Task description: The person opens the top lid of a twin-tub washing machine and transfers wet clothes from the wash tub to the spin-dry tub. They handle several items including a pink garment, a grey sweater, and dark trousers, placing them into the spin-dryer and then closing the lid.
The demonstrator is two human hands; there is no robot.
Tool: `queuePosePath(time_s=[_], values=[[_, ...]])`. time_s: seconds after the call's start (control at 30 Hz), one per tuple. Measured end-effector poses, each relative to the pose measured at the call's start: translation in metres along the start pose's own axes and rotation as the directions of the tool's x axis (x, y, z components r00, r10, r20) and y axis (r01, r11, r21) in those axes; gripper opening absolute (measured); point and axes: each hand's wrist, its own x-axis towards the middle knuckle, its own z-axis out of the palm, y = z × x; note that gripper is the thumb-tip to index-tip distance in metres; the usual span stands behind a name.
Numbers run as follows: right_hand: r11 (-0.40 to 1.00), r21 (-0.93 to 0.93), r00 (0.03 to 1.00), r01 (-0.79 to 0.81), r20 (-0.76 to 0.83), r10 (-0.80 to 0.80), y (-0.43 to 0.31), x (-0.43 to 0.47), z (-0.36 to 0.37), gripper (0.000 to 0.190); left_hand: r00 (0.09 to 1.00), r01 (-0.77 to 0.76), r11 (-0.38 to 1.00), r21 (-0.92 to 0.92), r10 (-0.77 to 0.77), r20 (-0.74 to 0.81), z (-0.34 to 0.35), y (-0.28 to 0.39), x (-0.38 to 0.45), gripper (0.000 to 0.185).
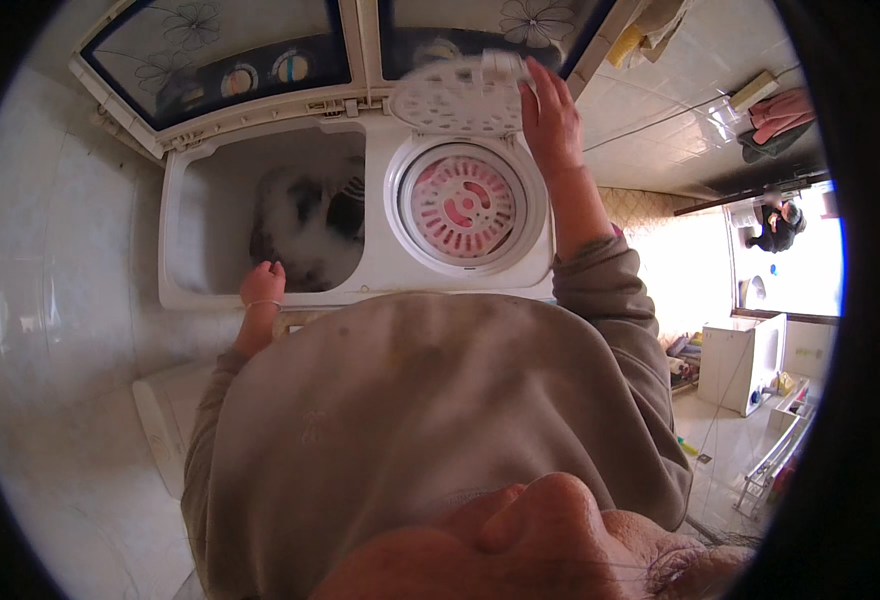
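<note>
A twin-tub washing machine [380,281] stands before me with both outer lids raised. On the right, a perforated plastic cover [467,199] lies inside the round spin tub, pink showing through its slots. My right hand [552,112] is at the edge of the raised, translucent inner lid [455,97], its fingers along the rim. On the left, the wash tub [211,195] holds cloudy water and dark clothes [308,206], one piece striped. At the front rim of that tub is my left hand [263,285], fingers curled; whether anything is in it is unclear.
Behind the machine lean the raised outer lids [260,56], with a tiled wall at the left. A pink cloth [781,116] hangs at the upper right. A white cabinet [725,364] and a metal rack [774,465] stand at the right. A person [777,225] is beyond the bright doorway.
</note>
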Motion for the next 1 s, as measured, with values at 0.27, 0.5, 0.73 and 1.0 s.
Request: queuePosePath(time_s=[0.27, 0.5, 0.73, 1.0], values=[[0.897, 0.132, 0.820, -0.422, 0.478, 0.315, 0.031, -0.103, 0.062, 0.031, 0.999, -0.021, 0.997, -0.069, 0.019, -0.029, -0.007, 0.002, -0.004, 0.032], [0.614, -0.287, 0.264, -0.735, 0.713, 0.649, 0.048, -0.229, 0.104, 0.057, 1.000, -0.008, 0.998, -0.061, 0.008, -0.005, -0.007, 0.001, -0.004, 0.030], [0.694, -0.353, 0.437, -0.628, 0.578, 0.689, 0.045, -0.234, 0.123, 0.076, 0.996, -0.042, 0.996, -0.078, 0.035, -0.084, -0.002, -0.003, -0.005, 0.028], [-0.038, -0.153, -0.108, -0.987, 0.482, 0.869, 0.039, -0.198, 0.111, 0.055, 0.997, -0.053, 0.995, -0.085, 0.048, -0.063, -0.005, -0.002, -0.007, 0.027]])
